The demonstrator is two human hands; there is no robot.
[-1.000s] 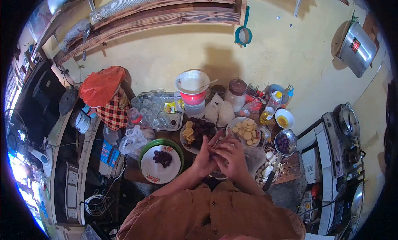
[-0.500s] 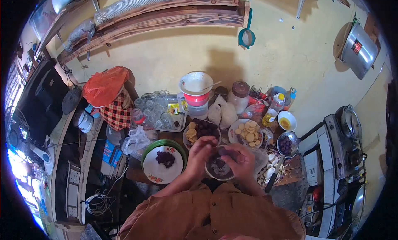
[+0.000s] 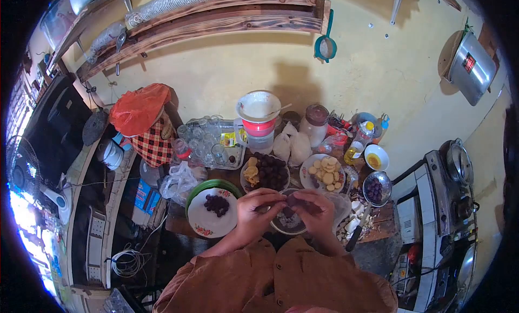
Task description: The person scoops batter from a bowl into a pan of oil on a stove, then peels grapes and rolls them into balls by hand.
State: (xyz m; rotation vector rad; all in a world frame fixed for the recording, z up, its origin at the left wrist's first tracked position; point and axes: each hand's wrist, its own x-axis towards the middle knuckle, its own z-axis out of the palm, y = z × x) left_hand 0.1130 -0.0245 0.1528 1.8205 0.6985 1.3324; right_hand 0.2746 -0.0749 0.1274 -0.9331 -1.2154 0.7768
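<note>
My left hand [image 3: 256, 211] and my right hand [image 3: 315, 209] meet above a bowl [image 3: 281, 226] near my body. Both sets of fingers are closed around a small dark purple lump of dough [image 3: 292, 199], mostly hidden by the fingertips. Whitish grains or powder and something dark lie in the bowl, partly covered by my hands. To the left, a floral white plate [image 3: 204, 222] carries a cluster of small dark purple pieces [image 3: 217, 205]. Behind my hands, another plate holds large dark purple balls [image 3: 271, 171] and yellowish pieces [image 3: 251, 173].
Right of centre stand a plate of pale round pieces [image 3: 325, 173], a bowl of purple balls [image 3: 377, 189] and a knife [image 3: 357, 234] beside white chunks. Farther back are a tray of glasses [image 3: 208, 142], an oil bottle [image 3: 356, 149] and a stacked container [image 3: 258, 129]. A stove [image 3: 448, 191] is at right.
My left hand has come down and its fingers have closed in on the dark lump beside my right fingers. The view has shifted slightly.
</note>
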